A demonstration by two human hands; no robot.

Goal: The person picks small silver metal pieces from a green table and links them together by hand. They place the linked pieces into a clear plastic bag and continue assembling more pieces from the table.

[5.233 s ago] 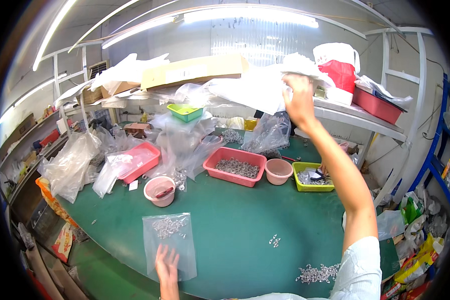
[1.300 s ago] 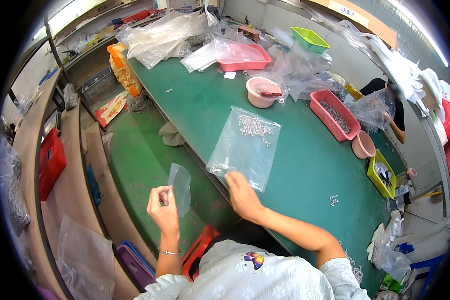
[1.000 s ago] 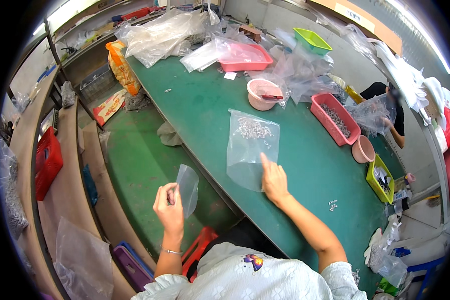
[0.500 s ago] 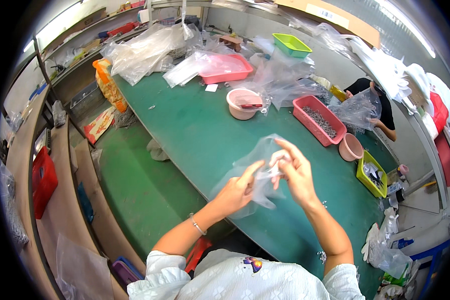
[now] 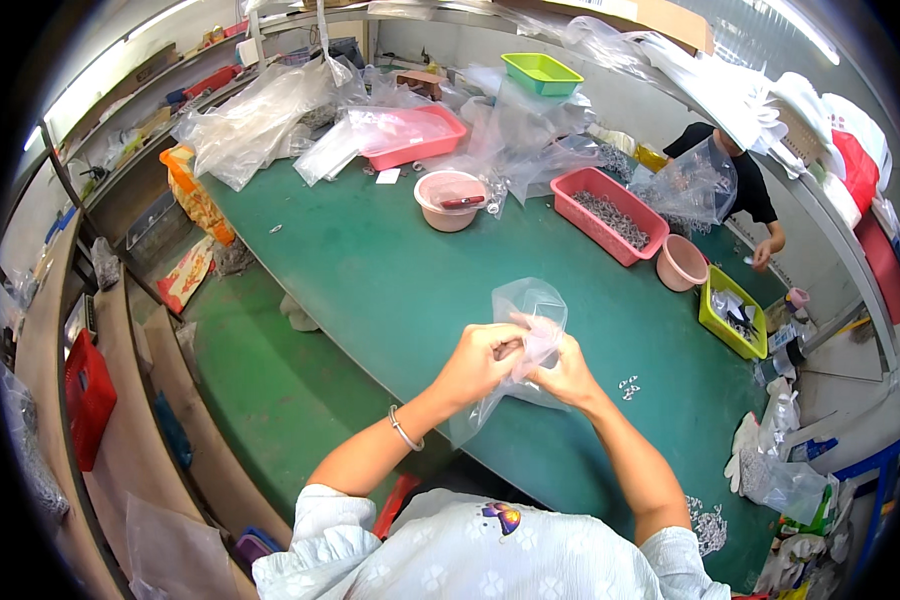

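A clear plastic bag (image 5: 528,298) is bunched between my hands above the near part of the green table (image 5: 370,300). My left hand (image 5: 482,362) is closed on the bag's gathered film, with a bracelet on that wrist. On the other side my right hand (image 5: 564,372) grips the same film, its fingers partly hidden by it. The bag's lower part hangs down beneath both hands. To the right of my right hand lies a small group of shiny metal pieces (image 5: 629,387). A bigger pile of metal pieces (image 5: 708,527) lies by my right elbow.
Across the table stand a pink tray of metal parts (image 5: 610,222), a pink tub with a red-handled item (image 5: 448,205), another pink tub (image 5: 682,262) and a yellow-green basket (image 5: 732,312). Plastic bags (image 5: 260,120) heap up at the back. Another person (image 5: 740,180) works at the far right.
My hands have come closer together, gathering the bag between them. The head view has shifted, bringing more of the metal pieces at the right into sight.
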